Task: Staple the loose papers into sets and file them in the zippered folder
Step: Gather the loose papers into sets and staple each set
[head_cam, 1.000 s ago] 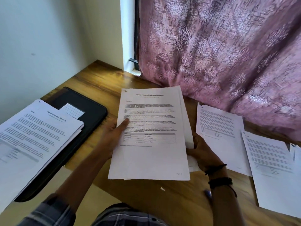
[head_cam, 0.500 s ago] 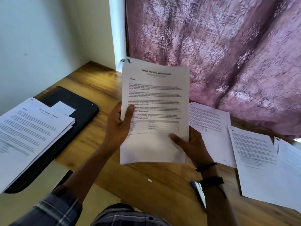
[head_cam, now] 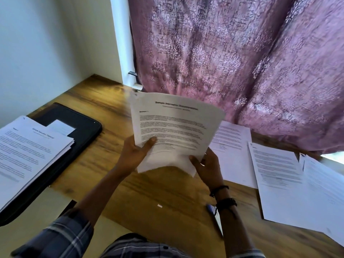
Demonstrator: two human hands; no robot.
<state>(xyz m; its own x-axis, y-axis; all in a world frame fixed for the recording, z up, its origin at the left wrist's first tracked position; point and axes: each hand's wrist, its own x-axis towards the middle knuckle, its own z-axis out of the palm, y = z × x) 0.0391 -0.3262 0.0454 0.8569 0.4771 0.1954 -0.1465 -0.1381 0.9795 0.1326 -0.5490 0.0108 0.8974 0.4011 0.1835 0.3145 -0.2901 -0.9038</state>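
Both hands pinch paper set [head_cam: 175, 127] above worktop [head_cam: 111, 164]: L hand [head_cam: 135, 152] at left edge, R hand [head_cam: 206, 164] at bottom-right.

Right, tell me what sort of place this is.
Probably a home study corner: a wooden desk set in a wall corner, a patterned pink curtain behind it, and printed papers with a black zippered folder laid out for paperwork.

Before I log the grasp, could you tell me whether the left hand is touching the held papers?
Touching. The head view shows the left hand gripping the held papers, its thumb lying on their front.
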